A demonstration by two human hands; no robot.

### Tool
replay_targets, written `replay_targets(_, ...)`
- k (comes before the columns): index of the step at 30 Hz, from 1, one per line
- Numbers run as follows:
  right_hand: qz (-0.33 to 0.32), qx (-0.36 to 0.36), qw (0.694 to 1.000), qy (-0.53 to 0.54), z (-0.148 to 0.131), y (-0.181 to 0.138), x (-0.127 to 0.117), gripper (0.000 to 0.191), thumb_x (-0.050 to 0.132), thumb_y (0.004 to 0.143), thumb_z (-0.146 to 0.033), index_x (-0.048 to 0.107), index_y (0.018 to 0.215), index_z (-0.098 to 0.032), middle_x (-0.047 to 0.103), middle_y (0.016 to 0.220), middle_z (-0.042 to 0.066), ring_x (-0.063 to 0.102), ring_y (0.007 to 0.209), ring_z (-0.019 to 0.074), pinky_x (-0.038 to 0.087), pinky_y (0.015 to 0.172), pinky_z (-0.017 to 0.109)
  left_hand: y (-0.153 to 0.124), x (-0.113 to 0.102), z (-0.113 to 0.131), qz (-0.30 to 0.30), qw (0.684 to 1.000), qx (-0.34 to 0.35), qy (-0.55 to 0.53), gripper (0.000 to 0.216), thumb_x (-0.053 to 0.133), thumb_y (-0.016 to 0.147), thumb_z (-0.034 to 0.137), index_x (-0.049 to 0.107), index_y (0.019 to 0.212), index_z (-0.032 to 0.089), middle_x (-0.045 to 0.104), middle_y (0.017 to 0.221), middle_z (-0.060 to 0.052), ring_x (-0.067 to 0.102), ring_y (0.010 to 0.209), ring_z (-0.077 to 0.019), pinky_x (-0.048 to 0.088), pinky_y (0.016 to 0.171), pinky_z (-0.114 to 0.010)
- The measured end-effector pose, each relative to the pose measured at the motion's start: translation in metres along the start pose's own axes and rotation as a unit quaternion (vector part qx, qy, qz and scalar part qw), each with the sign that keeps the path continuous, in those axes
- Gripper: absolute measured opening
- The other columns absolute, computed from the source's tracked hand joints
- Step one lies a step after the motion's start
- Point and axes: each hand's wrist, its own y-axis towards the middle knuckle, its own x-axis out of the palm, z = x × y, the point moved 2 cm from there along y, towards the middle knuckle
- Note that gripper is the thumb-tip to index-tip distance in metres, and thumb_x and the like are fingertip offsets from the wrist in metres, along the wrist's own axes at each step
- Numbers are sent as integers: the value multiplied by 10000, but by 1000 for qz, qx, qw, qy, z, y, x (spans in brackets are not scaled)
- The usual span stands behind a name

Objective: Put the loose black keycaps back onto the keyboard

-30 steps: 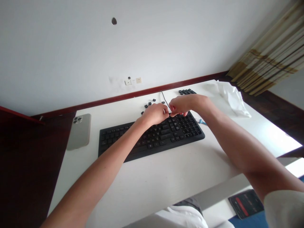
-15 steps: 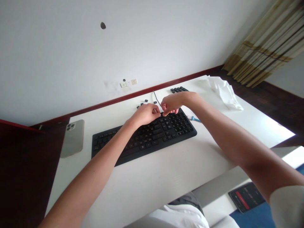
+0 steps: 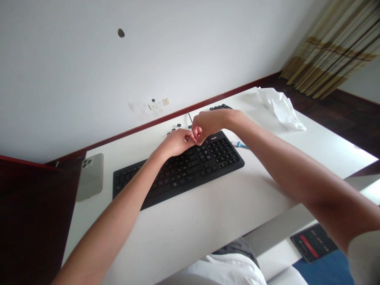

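A black keyboard (image 3: 178, 172) lies across the white desk (image 3: 208, 221). My left hand (image 3: 175, 142) and my right hand (image 3: 206, 124) meet above the keyboard's upper right part, fingertips pinched together at one spot. Both hands have curled, closed fingers; what they pinch is too small to make out. Several loose black keycaps (image 3: 178, 126) lie on the desk just behind the hands, and a second cluster of keycaps (image 3: 220, 107) sits behind my right wrist. The keyboard's thin cable (image 3: 189, 116) runs back toward the wall.
A phone (image 3: 90, 176) lies face down at the desk's left edge. Crumpled white tissue (image 3: 282, 111) sits at the far right. A small blue tool (image 3: 240, 145) lies right of the keyboard. A dark device (image 3: 314, 242) rests below the desk's right side. Curtains hang at the upper right.
Both hands have shifted slightly left and back along the keyboard's top edge and lifted a little, still pinched together. The camera has tilted, sliding the scene leftward.
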Motion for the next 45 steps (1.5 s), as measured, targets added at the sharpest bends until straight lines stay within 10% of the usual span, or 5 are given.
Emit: replay_targets(45,12,138,990,12,13,-9,-2,388,880,733,-458,805,1060,-263,755,1020,59,673,1021,336,486,851,434,-14,-3,14,37,998,-23,52,141,778,874,376,808,817,250,791,825,-26,725,814,-212,524,791,-339)
